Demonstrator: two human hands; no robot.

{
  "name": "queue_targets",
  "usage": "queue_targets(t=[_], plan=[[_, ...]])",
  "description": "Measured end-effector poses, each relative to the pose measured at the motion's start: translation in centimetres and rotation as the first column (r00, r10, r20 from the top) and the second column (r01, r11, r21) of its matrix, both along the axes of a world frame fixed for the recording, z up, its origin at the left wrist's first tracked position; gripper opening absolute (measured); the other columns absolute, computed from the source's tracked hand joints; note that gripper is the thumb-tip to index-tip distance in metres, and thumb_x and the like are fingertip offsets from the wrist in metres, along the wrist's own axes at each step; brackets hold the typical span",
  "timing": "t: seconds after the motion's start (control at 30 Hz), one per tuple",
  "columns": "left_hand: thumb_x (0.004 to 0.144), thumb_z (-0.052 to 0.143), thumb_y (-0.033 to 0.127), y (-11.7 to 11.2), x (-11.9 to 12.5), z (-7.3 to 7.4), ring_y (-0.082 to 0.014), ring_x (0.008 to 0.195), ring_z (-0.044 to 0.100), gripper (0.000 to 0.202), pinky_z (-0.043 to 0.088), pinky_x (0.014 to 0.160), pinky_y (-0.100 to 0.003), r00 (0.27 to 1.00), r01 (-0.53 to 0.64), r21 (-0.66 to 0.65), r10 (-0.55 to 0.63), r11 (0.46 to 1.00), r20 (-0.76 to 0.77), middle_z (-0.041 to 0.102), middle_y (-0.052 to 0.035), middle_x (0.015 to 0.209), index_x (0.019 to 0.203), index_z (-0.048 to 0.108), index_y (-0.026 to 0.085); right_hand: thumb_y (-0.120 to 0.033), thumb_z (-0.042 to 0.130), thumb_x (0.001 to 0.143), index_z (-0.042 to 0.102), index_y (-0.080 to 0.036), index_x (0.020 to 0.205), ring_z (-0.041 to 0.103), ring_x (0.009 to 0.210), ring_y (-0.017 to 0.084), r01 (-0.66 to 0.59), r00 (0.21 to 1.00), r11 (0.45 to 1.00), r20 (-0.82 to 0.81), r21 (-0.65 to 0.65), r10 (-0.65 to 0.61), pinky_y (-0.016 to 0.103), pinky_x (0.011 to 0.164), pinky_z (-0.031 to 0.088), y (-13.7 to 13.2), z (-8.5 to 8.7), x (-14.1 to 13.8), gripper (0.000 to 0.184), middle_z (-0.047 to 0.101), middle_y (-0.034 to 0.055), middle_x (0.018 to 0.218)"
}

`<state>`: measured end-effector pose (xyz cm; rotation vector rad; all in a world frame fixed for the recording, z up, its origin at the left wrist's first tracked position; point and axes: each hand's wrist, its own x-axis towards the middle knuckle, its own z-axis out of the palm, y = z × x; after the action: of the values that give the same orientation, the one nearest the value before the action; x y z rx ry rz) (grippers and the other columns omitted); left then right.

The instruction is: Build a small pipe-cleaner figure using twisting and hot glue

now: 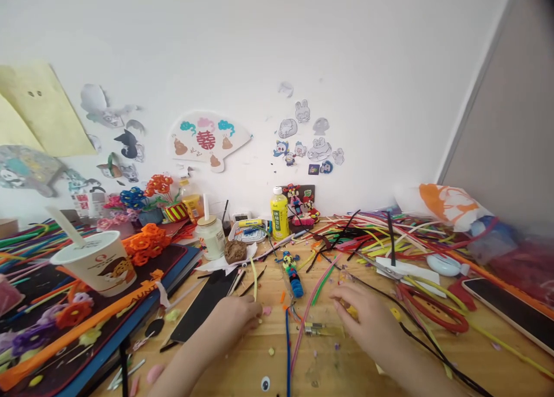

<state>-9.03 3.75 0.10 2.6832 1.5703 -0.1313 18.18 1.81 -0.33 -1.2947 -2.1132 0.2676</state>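
My left hand (238,321) rests low over the wooden table, its loosely bent fingers pointing down and apparently holding nothing. A pale yellow fuzzy stem (254,278) lies just beyond it. To the right, my right hand (367,313) hovers with thumb and fingers apart, beside a small yellow piece partly hidden by it. Between the hands are a blue fuzzy stem (288,351), a pink fuzzy stem (308,307) and a clear, yellowish item with metal parts (315,329). Farther back lies a small figure (292,276) with a yellow head and blue lower body.
Red-handled scissors (433,310) and a phone (515,310) lie right. A paper cup (97,264) with straw, a candle jar (210,238) and a dark flat slab (206,304) are left. A yellow bottle (279,213) stands at the back; fuzzy stems (372,235) pile up beside it.
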Motion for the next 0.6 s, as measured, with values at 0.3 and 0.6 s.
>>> queue_targets(t=[0.3,0.6], plan=[[0.083,0.043,0.013,-2.1,2.2,1.1,-0.0169,0.067,0.057,0.018,0.04,0.06,-0.029,0.945,0.291,0.406,-0.192,0.866,-0.266,0.063,-0.0052,0.09,0.096,0.053,0.021,-0.02,0.044,0.082,0.059,-0.021,0.09,0.058,0.075,0.016,-0.193,0.974,0.981,-0.124,-0.03,0.188,0.024,0.067,0.044,-1.9,-1.3,-2.8,0.017,0.063,0.0021,0.081],[0.085,0.043,0.015,-5.2,5.5,0.8,-0.0159,0.071,0.057,0.014,0.04,0.069,-0.032,0.861,0.508,0.539,-0.414,0.672,-0.296,0.064,-0.0076,0.094,0.094,0.052,0.019,-0.025,0.038,0.083,0.05,-0.019,0.065,0.054,0.061,0.013,-0.281,0.947,0.959,-0.153,0.022,0.282,0.022,0.056,0.042,-2.5,-2.0,-3.9,0.022,0.059,0.0018,0.064]])
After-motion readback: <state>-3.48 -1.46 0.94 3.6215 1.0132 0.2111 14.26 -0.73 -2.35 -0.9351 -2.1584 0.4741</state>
